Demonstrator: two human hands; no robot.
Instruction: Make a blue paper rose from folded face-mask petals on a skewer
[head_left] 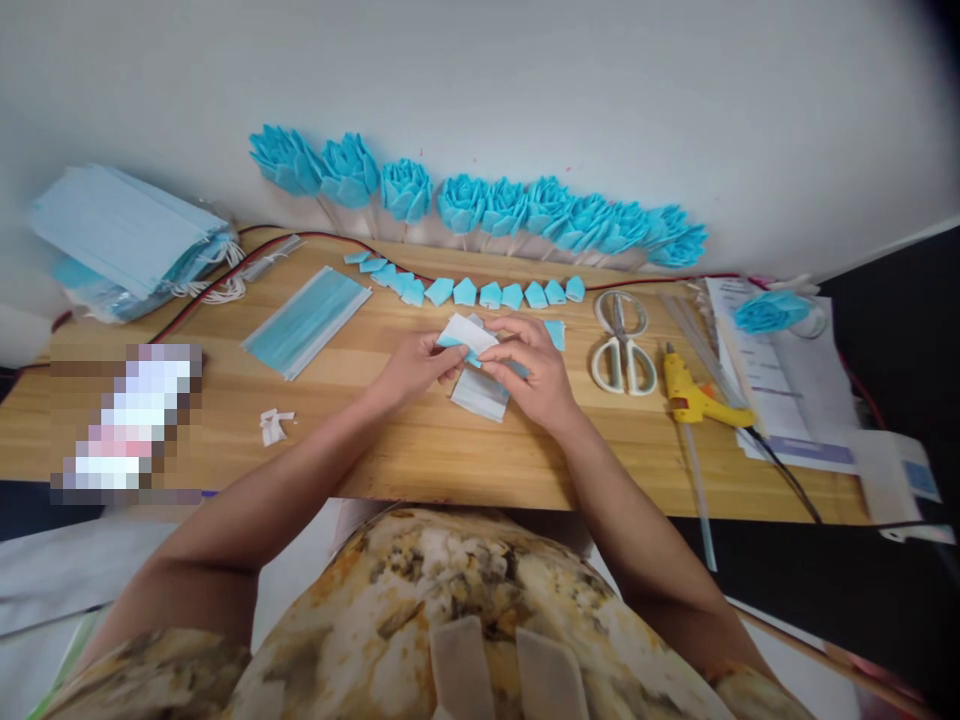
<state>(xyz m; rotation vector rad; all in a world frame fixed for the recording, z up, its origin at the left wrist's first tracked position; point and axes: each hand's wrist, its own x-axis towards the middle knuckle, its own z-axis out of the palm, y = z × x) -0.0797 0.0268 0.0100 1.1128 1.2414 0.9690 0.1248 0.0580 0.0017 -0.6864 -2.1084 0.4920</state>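
A small white-and-blue piece of face-mask fabric (468, 334) is held up over the table between both hands. My left hand (421, 366) pinches its left side. From the right, my right hand (534, 368) grips it with thumb and fingers. Under the hands lies a second cut mask piece (481, 393), partly covered. Another blue scrap (555, 334) shows just beyond my right hand. Past them runs a row of several folded blue petals (465, 291). A flat blue face mask (307, 322) lies to the left.
White-handled scissors (624, 345) and a yellow glue gun (697, 395) lie right, beside papers (780, 380). Several blue fabric flowers (504, 207) lean on the wall. A mask stack (135, 235), a blurred phone-like object (131, 420) and white scraps (274, 426) are left.
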